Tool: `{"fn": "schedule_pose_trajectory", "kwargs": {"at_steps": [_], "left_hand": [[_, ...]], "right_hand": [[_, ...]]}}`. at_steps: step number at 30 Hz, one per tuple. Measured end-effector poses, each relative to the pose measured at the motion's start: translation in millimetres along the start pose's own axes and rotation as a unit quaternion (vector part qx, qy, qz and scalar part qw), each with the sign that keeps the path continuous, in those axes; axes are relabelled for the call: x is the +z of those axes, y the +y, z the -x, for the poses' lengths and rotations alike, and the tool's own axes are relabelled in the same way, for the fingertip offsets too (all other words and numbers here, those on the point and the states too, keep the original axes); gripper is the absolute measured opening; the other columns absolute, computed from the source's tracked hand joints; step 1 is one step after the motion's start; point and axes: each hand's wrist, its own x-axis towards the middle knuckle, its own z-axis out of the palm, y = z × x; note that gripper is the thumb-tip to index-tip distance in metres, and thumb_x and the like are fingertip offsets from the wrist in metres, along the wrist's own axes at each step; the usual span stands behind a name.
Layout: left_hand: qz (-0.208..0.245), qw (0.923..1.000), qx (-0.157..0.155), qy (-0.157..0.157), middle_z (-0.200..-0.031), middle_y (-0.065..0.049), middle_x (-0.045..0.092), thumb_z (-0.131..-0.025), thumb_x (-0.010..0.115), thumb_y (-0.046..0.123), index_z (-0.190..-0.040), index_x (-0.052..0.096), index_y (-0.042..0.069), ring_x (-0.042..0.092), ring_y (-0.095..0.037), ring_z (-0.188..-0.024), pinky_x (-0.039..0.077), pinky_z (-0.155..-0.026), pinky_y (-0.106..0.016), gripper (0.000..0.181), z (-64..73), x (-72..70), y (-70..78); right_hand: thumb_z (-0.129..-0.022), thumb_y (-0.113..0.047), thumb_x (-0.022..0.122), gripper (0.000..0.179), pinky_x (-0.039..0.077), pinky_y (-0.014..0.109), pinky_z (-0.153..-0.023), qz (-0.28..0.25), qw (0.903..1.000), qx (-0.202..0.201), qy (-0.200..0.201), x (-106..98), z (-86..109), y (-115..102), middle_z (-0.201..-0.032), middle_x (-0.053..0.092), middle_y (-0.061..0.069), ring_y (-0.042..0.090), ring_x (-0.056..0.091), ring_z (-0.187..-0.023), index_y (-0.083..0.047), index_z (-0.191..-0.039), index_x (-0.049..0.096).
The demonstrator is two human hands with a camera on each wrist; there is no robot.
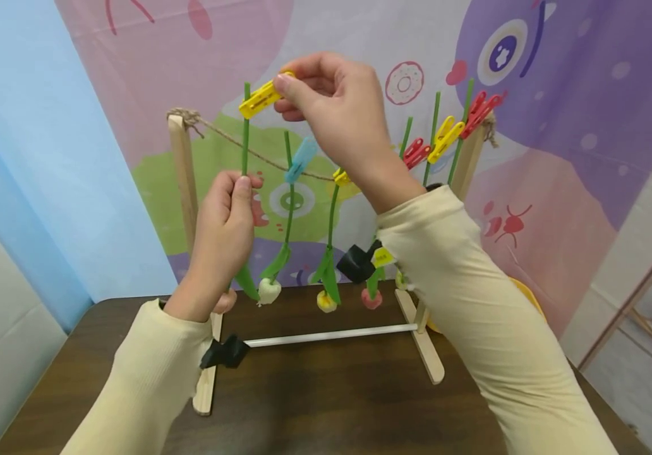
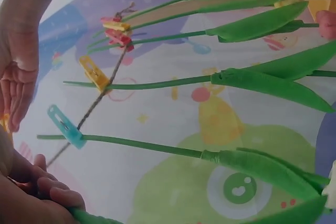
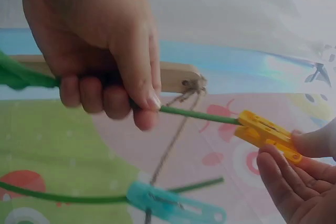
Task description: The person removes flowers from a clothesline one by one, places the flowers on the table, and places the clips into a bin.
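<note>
My left hand [image 1: 225, 224] grips the green stem [image 1: 245, 148] of an artificial tulip held blossom-down. Its peach blossom [image 1: 225, 301] shows partly behind my wrist. Near the stem's upper end, my right hand [image 1: 349, 110] pinches a yellow clothespin [image 3: 265, 129] between thumb and fingers; its jaws are at the stem. Twine [image 3: 176, 142] runs behind the held stem. To the right, a light-blue clothespin [image 1: 301, 161] fixes a white tulip [image 1: 270, 291] upside down on the twine, and another yellow clothespin [image 2: 94, 73] fixes a yellow tulip [image 1: 327, 301].
A wooden post [image 1: 182, 177] at left carries the knotted twine; a second post [image 1: 467, 167] stands at right. Red clothespins [image 1: 479, 114] and more stems hang there. A white rod [image 1: 332, 335] joins the stand's feet on the dark table [image 1: 314, 404]. A cartoon-print cloth hangs behind.
</note>
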Motion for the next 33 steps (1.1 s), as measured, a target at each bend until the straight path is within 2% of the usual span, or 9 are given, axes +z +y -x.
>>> {"fn": "schedule_pose_trajectory", "kwargs": {"at_steps": [8, 14, 19, 21, 25, 29, 33], "left_hand": [[-0.070, 0.9963, 0.015, -0.047, -0.095, -0.013, 0.054, -0.103, 0.029, 0.021, -0.104, 0.050, -0.001, 0.056, -0.024, -0.091, 0.045, -0.083, -0.034, 0.031, 13.2, -1.6, 4.7], [-0.121, 0.9893, 0.035, -0.073, -0.088, -0.014, 0.049, -0.102, 0.032, 0.016, -0.102, 0.051, -0.001, 0.044, -0.025, -0.079, 0.036, -0.073, -0.034, 0.026, 25.4, 1.1, 2.8], [-0.178, 0.9761, 0.057, -0.111, -0.083, -0.012, 0.046, -0.102, 0.034, 0.015, -0.092, 0.047, -0.001, 0.042, -0.024, -0.077, 0.034, -0.070, -0.033, 0.023, 36.9, 7.3, -0.9], [-0.208, 0.9676, 0.067, -0.127, -0.077, -0.009, 0.042, -0.102, 0.035, 0.017, -0.085, 0.045, 0.001, 0.039, -0.022, -0.072, 0.033, -0.066, -0.032, 0.025, 41.7, 10.6, -3.3], [-0.269, 0.9459, 0.097, -0.153, -0.069, -0.006, 0.038, -0.101, 0.038, 0.017, -0.078, 0.043, 0.004, 0.037, -0.021, -0.065, 0.032, -0.062, -0.031, 0.027, 52.6, 18.6, -7.4], [-0.336, 0.9163, 0.144, -0.163, -0.065, -0.004, 0.038, -0.099, 0.043, 0.015, -0.075, 0.043, 0.005, 0.037, -0.019, -0.059, 0.033, -0.057, -0.029, 0.026, 66.7, 28.9, -10.4], [-0.391, 0.8861, 0.202, -0.146, -0.064, -0.003, 0.039, -0.095, 0.053, 0.017, -0.075, 0.047, 0.006, 0.040, -0.020, -0.056, 0.034, -0.051, -0.029, 0.024, 81.5, 40.0, -16.2]], "right_hand": [[-0.089, -0.006, 0.060, 0.016, 0.054, 0.027, -0.080, -0.098, 0.9929, -0.027, 0.061, -30, 11.3, 1, -0.086, 0.067, 0.007, 0.018, 0.065, -0.077, 0.005, -0.101, 0.063], [-0.089, -0.008, 0.061, 0.015, 0.054, 0.025, -0.076, -0.106, 0.9921, -0.023, 0.063, -49, 26.7, 10, -0.084, 0.067, 0.004, 0.017, 0.065, -0.074, 0.004, -0.100, 0.064], [-0.089, -0.011, 0.063, 0.017, 0.053, 0.023, -0.074, -0.101, 0.9925, -0.007, 0.069, -61, 42.0, 20, -0.083, 0.068, 0.002, 0.015, 0.065, -0.071, 0.001, -0.101, 0.065], [-0.088, -0.013, 0.064, 0.017, 0.052, 0.023, -0.072, -0.103, 0.9924, 0.005, 0.068, -66, 47.8, 25, -0.082, 0.068, 0.001, 0.014, 0.065, -0.070, 0.000, -0.100, 0.066], [-0.086, -0.011, 0.066, 0.014, 0.053, 0.023, -0.070, -0.122, 0.9905, 0.028, 0.057, -74, 59.1, 38, -0.080, 0.068, 0.001, 0.013, 0.065, -0.067, -0.002, -0.096, 0.067], [-0.084, -0.006, 0.068, 0.016, 0.054, 0.023, -0.072, -0.146, 0.9864, 0.057, 0.048, -85, 72.4, 50, -0.080, 0.069, 0.003, 0.012, 0.067, -0.068, 0.000, -0.098, 0.065], [-0.083, -0.004, 0.068, 0.018, 0.054, 0.021, -0.071, -0.156, 0.9830, 0.087, 0.042, -97, 86.7, 60, -0.083, 0.068, 0.002, 0.012, 0.068, -0.069, -0.002, -0.101, 0.064]]}}
